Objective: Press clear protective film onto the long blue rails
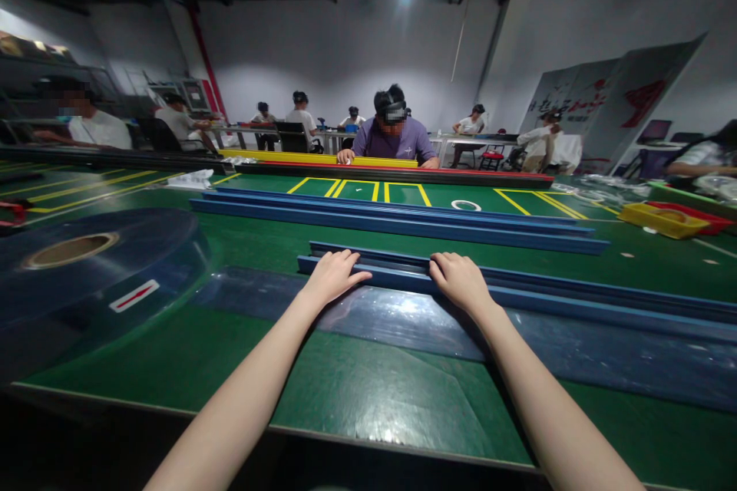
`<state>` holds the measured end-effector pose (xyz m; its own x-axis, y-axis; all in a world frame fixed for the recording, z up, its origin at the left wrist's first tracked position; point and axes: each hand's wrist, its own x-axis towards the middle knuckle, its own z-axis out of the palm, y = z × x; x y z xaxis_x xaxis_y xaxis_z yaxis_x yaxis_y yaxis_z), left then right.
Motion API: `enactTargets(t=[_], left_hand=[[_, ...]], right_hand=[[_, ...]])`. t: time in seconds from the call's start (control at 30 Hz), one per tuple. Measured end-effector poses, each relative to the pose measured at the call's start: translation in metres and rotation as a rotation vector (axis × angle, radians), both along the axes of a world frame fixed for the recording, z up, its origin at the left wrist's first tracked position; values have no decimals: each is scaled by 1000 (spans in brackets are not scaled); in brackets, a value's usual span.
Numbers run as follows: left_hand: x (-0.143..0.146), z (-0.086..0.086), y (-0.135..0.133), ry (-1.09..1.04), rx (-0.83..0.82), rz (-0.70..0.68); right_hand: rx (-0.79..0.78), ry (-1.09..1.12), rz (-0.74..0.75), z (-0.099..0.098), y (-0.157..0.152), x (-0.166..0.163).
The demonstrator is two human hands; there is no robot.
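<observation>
A long blue channel-shaped profile [397,278] lies across the green table and runs out of view at the right. My left hand [334,276] grips it near its left end, fingers over the top and thumb along the near side. Farther right, my right hand [459,278] is closed on the same profile, with its fingers curled over the channel. Just in front of it, partly under my wrists, a clear plastic strip [397,314] lies flat on the table. The undersides of my fingers are hidden.
A big roll of clear plastic [155,245] stands at left. More blue profiles [403,219] lie beyond, with a white ring [466,205] behind them. Across the table, a person in purple [394,130] leans over yellow and red-black profiles. A yellow bin [662,220] sits at right.
</observation>
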<state>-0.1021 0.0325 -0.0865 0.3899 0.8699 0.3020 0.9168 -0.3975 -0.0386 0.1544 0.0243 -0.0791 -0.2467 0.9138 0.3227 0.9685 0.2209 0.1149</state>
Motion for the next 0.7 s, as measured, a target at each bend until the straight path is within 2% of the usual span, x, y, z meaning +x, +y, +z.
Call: enactTargets(t=[0.7], left_hand=[[0,-1,0,-34,8,-36]], right_hand=[[-6,-7,-1,1,0,0]])
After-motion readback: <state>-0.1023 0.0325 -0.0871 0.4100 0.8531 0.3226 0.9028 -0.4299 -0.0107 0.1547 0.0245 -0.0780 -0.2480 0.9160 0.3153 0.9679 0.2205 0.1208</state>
